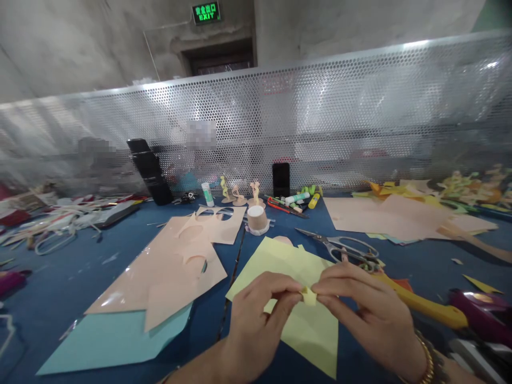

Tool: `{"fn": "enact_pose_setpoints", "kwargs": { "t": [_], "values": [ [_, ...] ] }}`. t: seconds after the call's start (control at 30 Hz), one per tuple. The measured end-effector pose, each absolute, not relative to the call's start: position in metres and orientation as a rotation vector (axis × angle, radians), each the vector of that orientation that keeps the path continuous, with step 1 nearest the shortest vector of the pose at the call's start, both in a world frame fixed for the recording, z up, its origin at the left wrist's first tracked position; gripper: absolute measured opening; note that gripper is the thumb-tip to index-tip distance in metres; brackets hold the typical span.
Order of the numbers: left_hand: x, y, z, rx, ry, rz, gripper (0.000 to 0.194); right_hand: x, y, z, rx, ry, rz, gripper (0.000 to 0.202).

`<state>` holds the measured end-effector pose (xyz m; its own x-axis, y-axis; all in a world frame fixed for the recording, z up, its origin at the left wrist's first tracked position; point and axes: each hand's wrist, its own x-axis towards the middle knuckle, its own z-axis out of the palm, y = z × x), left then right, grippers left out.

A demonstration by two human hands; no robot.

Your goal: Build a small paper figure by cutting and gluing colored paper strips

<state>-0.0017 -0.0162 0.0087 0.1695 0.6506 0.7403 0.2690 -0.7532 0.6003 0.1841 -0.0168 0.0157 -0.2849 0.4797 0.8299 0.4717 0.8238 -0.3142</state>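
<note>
I have left hand [262, 314] and right hand [366, 306] pinching a small folded pale-yellow paper piece [309, 297] over a pale-yellow paper sheet [276, 266]. Looks half-shaped; three small peach-and-yellow paper figures [255, 193] behind look done.

Pinched yellow strip [309, 297], scissors [327, 241], blue table [128, 237]

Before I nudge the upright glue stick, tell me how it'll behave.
The glue stick probably tips easily, standing tall on a narrow base. Once down, it may roll, since its body looks round. It's likely light, appearing to be a small plastic tube.
</note>
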Motion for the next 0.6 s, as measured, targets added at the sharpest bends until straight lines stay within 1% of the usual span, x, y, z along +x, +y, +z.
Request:
{"fn": "enact_pose_setpoints", "kwargs": {
  "t": [0.13,0.33,0.6],
  "values": [
    [-0.0034,-0.0146,0.0083,2.180,0.818,1.606,0.016,0.1841,-0.0175,0.0167,-0.700,-1.912,-0.034,0.010],
    [-0.0026,-0.0148,0.0083,2.191,0.878,1.587,0.015,0.1823,-0.0195,0.0174,-0.719,-1.919,-0.061,0.010],
    [0.0004,-0.0171,0.0109,1.996,0.927,1.585,0.015,0.1821,-0.0199,0.0228,-0.773,-1.842,-0.144,0.010]
  ]
}}
